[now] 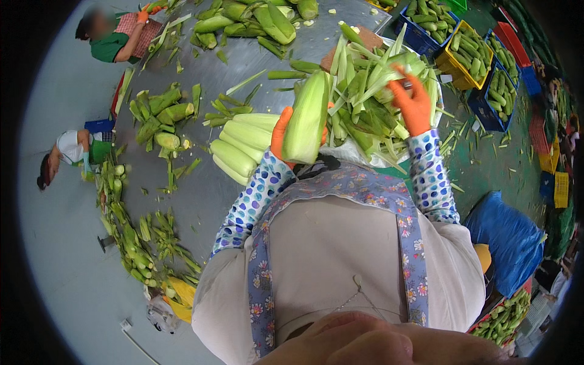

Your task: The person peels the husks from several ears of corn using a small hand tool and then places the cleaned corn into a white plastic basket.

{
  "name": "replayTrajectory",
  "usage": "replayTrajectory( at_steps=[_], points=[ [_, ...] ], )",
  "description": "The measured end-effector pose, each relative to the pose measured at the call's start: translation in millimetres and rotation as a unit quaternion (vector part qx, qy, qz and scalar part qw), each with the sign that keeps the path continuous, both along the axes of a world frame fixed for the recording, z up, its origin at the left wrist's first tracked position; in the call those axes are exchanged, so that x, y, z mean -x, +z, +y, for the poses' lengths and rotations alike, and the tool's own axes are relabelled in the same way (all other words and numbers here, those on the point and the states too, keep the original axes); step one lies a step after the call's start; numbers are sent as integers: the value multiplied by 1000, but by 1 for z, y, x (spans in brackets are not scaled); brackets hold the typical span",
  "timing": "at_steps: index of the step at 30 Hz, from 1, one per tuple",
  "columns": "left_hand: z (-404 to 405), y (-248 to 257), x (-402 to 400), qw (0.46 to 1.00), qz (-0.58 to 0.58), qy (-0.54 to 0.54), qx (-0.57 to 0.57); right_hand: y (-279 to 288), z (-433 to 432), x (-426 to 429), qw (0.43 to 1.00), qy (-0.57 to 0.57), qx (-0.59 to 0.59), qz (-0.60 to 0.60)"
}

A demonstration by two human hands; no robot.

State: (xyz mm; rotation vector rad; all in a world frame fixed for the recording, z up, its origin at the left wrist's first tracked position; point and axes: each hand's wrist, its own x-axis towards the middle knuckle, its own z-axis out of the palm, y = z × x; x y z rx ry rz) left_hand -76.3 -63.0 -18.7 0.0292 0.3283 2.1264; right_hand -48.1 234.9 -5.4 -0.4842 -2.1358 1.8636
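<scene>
An ear of corn in pale green husk (306,117) rests in my left hand (282,132), which wears an orange glove. My right hand (412,102), gloved in orange too, is raised over a heap of stripped corn husks (365,100); a small dark object shows by its fingers, and the blur hides whether it grips anything. The heap lies in a white sack (381,159) at the table's edge. Several trimmed ears in pale husks (239,148) lie side by side on the metal table (182,210), left of my left hand.
More unpeeled corn (255,20) is piled at the table's far side, with cut stalk ends (159,114) on the left. Two people (121,39) (73,146) are beyond the left edge. Crates of corn (465,52) stand on the green floor at right, near a blue plastic bag (504,242).
</scene>
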Motion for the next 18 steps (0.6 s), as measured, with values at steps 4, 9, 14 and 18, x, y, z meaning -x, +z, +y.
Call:
replayTrajectory(
  at_steps=[4, 9, 14, 18],
  points=[
    [15, 12, 2, 929, 171, 11, 328, -6, -72, -16, 948, 212, 156, -178],
    [19, -2, -1, 857, 322, -20, 401, -45, -102, -28, 957, 180, 197, -112],
    [10, -3, -5, 863, 331, -48, 377, -43, -95, -33, 929, 203, 264, -160],
    [11, 7, -11, 855, 313, -25, 412, -31, -95, -29, 928, 228, 242, -169]
  ],
)
